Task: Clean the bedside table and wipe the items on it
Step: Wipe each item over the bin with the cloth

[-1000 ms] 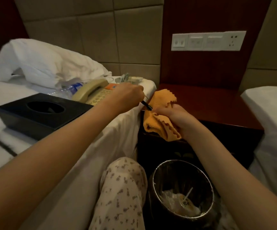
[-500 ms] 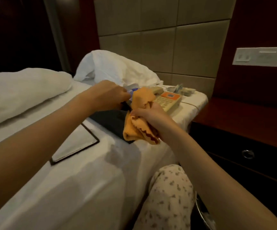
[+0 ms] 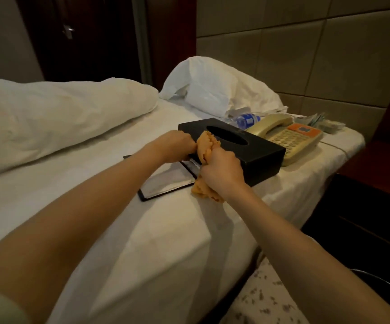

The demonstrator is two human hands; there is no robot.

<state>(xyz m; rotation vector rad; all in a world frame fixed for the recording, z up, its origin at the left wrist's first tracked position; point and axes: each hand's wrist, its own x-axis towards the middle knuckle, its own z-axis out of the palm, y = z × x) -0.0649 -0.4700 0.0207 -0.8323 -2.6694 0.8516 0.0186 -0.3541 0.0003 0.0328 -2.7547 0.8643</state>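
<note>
Fingers (image 3: 215, 157) of the right hand (image 3: 222, 170) are curled tightly around an orange cloth (image 3: 206, 148), pressed together in a fist. The lower end of the cloth hangs out below this hand and touches the white sheet (image 3: 123, 242) of the bed. The left hand (image 3: 177, 146) grips the upper end of the same cloth. Its fingers are bent around the fabric, but the fingertips are hidden behind it, so I cannot tell if they pinch anything else. Both hands are close together, almost touching, above the near corner of a black tissue box (image 3: 259, 157).

The tissue box lies on the bed, with its oval opening on top. Just beside it on the right stands a beige telephone (image 3: 292, 139) with an orange panel, and behind the box lies a water bottle (image 3: 246, 119) with a blue label. A flat folder with a dark frame (image 3: 163, 183) lies on the sheet under the hands, partly under the box. Behind the bottle is a white pillow (image 3: 212, 90), and on the left a white duvet (image 3: 49, 113).

The bedside table (image 3: 376, 167), of dark red wood, is at the right edge, beside the bed. A knee in flowered trousers (image 3: 266, 300) shows at the bottom.
</note>
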